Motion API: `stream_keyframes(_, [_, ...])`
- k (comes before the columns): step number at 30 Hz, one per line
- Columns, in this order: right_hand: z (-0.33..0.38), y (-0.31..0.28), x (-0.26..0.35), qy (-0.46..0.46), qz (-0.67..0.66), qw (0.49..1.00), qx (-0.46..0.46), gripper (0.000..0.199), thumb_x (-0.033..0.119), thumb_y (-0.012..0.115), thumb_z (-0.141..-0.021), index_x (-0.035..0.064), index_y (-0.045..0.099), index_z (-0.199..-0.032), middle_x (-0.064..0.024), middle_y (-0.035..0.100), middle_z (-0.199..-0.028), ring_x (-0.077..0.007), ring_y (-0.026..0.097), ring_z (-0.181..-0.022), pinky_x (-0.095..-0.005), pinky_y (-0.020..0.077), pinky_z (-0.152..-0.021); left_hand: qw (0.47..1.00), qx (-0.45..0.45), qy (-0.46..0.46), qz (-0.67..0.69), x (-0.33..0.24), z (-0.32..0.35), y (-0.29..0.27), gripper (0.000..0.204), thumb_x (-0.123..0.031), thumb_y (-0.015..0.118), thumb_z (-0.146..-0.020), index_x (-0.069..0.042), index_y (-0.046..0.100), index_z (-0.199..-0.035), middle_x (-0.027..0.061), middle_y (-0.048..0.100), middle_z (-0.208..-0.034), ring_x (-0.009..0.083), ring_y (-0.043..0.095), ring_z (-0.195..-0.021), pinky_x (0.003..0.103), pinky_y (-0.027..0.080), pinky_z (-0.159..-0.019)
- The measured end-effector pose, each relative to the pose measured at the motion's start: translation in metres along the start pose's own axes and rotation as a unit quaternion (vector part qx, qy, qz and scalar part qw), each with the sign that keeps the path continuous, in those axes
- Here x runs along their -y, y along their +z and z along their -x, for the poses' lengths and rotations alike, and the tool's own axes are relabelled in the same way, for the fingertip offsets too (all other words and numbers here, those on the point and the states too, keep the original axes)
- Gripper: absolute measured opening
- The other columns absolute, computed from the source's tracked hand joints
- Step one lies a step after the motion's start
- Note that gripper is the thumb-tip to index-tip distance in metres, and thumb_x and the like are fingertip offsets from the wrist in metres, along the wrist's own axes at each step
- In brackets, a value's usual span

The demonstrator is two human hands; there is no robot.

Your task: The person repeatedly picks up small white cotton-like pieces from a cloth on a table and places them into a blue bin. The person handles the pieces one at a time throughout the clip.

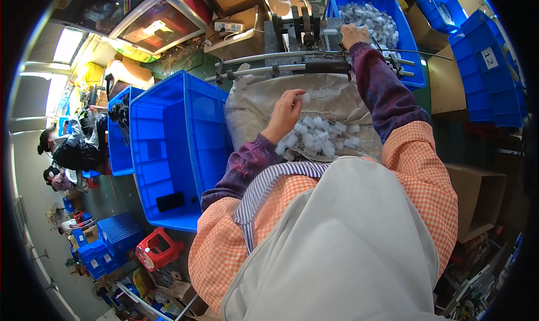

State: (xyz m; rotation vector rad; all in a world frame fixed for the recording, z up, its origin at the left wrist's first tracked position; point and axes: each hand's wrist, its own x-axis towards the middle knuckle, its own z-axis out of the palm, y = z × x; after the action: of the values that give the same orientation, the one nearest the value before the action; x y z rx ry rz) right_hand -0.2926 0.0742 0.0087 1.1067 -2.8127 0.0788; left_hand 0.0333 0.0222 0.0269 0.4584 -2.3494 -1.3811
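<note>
My left hand (285, 114) is over a pale cloth (247, 110), its fingers pinched on a small white-bristled brush (321, 93) that points to the right. Below it on the cloth lies a pile of similar small brushes (320, 134), with clear bristles and white ends. My right hand (355, 36) reaches farther out, to the right side of a bench machine (303, 32) with dark upright parts. Its fingers are curled closed; whatever they may hold is hidden. Just right of that hand, a blue bin (412, 68) holds many more brushes (370, 21).
Metal rods (264, 58) run crosswise in front of the machine. A large blue crate (163, 147) with a dark flat object inside stands at my left. Cardboard boxes (238, 35), stacked blue crates (485, 68) and a red stool (160, 249) surround me. Other people sit at the far left.
</note>
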Motion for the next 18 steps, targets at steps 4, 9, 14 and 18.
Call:
stream_keyframes(4, [0.003, -0.029, -0.038, 0.123, 0.054, 0.991, -0.020, 0.020, 0.021, 0.050, -0.080, 0.0166, 0.063, -0.094, -0.0108, 0.065, -0.088, -0.0233, 0.064, -0.084, -0.0393, 0.0434, -0.072, 1.000, -0.005, 0.004, 0.030, -0.002, -0.010, 0.006, 0.018, -0.004, 0.052, -0.085, 0.002, 0.058, -0.101, 0.0123, 0.063, -0.088, 0.0172, 0.065, -0.074, 0.025, 0.050, -0.062])
stream_keyframes(9, [0.069, -0.058, -0.012, -0.107, -0.237, 0.965, 0.032, 0.028, 0.023, 0.052, -0.082, 0.0067, 0.059, -0.103, -0.0130, 0.064, -0.089, -0.0252, 0.062, -0.084, -0.0370, 0.0457, -0.075, 0.998, -0.043, 0.035, 0.029, -0.010, -0.032, 0.013, 0.016, -0.005, 0.055, -0.084, 0.002, 0.059, -0.098, 0.0120, 0.065, -0.084, 0.0172, 0.066, -0.074, 0.025, 0.050, -0.063])
stream_keyframes(14, [0.102, -0.051, 0.036, -0.319, -0.462, 0.818, 0.128, 0.021, 0.011, 0.052, -0.083, 0.0044, 0.059, -0.101, -0.0138, 0.064, -0.090, -0.0256, 0.062, -0.083, -0.0334, 0.0466, -0.074, 0.997, -0.063, 0.030, 0.035, -0.025, -0.044, 0.013, 0.030, -0.012, 0.063, -0.080, 0.000, 0.055, -0.107, 0.0138, 0.063, -0.091, 0.0190, 0.065, -0.076, 0.027, 0.050, -0.064])
stream_keyframes(18, [0.054, -0.012, 0.027, -0.090, -0.278, 0.953, -0.083, 0.017, 0.014, 0.050, -0.080, 0.0094, 0.061, -0.092, -0.0132, 0.061, -0.091, -0.0330, 0.058, -0.086, -0.0415, 0.0456, -0.073, 0.973, 0.108, 0.014, -0.202, 0.012, -0.010, 0.000, 0.048, -0.032, 0.069, -0.073, -0.005, 0.054, -0.110, 0.0142, 0.059, -0.101, 0.0267, 0.059, -0.089, 0.036, 0.047, -0.075])
